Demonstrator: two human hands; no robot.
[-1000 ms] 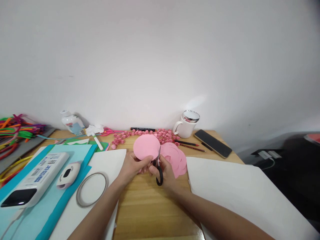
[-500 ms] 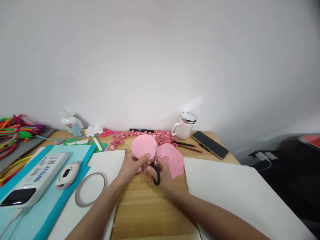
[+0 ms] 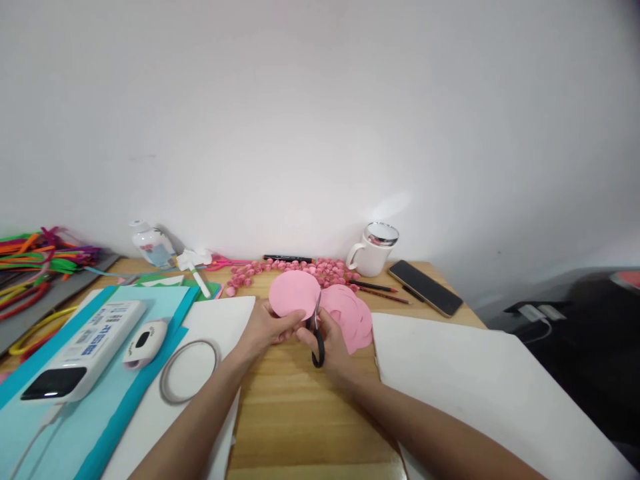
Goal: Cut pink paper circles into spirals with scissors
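Observation:
A round piece of pink paper (image 3: 294,292) is pinched between the thumb and fingers of my left hand (image 3: 270,327). My right hand (image 3: 330,343) grips black-handled scissors (image 3: 319,347), whose blades point away from me along the right edge of the pink circle. Whether the blades are fully closed is too small to tell. Just right of the scissors lies an overlapping pile of pink paper circles (image 3: 357,320), partly covered by my right hand. Behind the held circle, many small rolled pink paper pieces (image 3: 330,270) spread across the wooden table (image 3: 315,420).
At the back stand a white mug (image 3: 373,253) and a white bottle (image 3: 153,245). A phone (image 3: 425,287) and pencils (image 3: 380,287) lie right. White boards (image 3: 450,373) flank my arms; a tape ring (image 3: 170,387), a power bank (image 3: 85,350) and colourful pipe cleaners (image 3: 45,257) are left.
The whole view has shifted slightly, so everything appears a little farther right. Both hands keep hold of the pink circle and scissors; the circle has hardly moved against the blades.

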